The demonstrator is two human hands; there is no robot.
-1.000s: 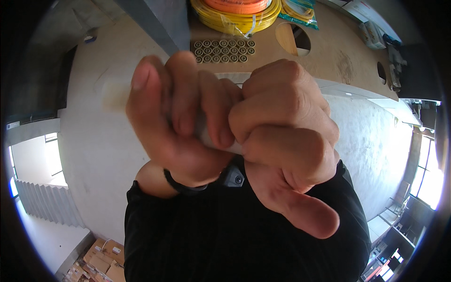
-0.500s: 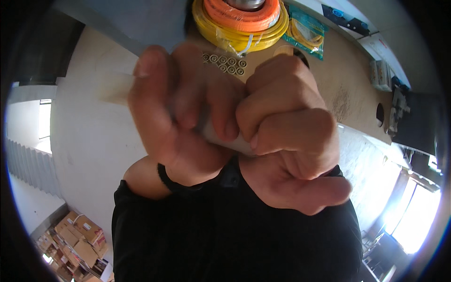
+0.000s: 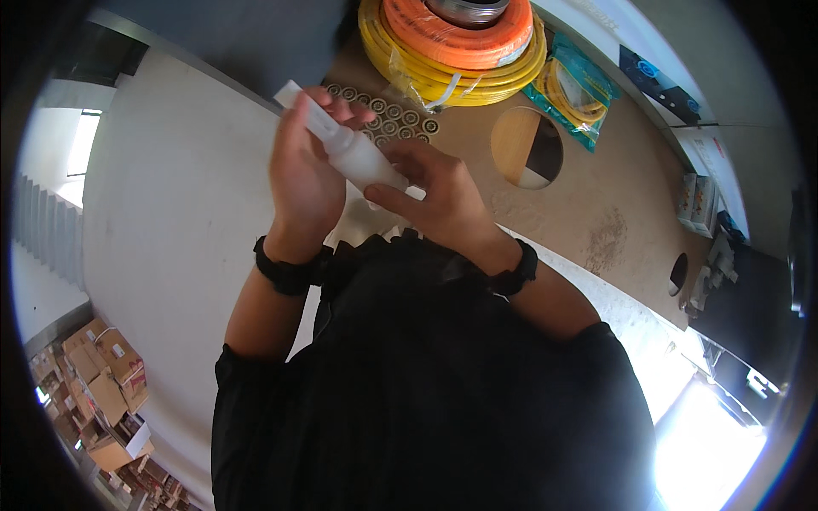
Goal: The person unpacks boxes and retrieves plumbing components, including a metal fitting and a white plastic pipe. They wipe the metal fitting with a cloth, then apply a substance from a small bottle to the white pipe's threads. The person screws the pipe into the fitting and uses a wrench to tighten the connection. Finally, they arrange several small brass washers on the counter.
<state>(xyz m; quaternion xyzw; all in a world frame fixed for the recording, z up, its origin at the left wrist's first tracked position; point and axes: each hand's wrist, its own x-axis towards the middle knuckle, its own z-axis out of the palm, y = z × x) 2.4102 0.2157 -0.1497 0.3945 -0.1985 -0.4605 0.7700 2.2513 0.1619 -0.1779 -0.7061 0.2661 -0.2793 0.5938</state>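
Step in hand, as judged: white bottle being handled between both hands, tilted, top toward upper left of frame.

Left to right: cardboard boxes [image 3: 106, 375] were stacked at lower left; pale labels were seen on them, too small to be read. Left hand [image 3: 308, 175] was raised left of centre, palm turned to the bottle, fingers loosely curled about its slim clear top [image 3: 320, 122]. Whether the top was pinched or only cradled could not be told. White bottle [image 3: 365, 162] was located just above frame centre, off any surface; no label was seen on its visible side. Small round pieces [image 3: 411, 118] were set in rows behind it on the brown board [image 3: 545, 223]. Right hand [image 3: 447, 194] was clamped on the bottle's lower body, thumb on the near side.

Next move, as judged: firm right-hand hold needed on the body, left fingers to be placed squarely on the top, no squeezing.

At top, an orange coil [image 3: 464, 43] was stacked on a yellow coil [image 3: 473, 94]; a bagged coil [image 3: 586, 89] lay beside them. At upper right, a dark panel with blue round pictures [image 3: 656, 78] and a white box [image 3: 720, 175] with small red print were seen; print not legible.
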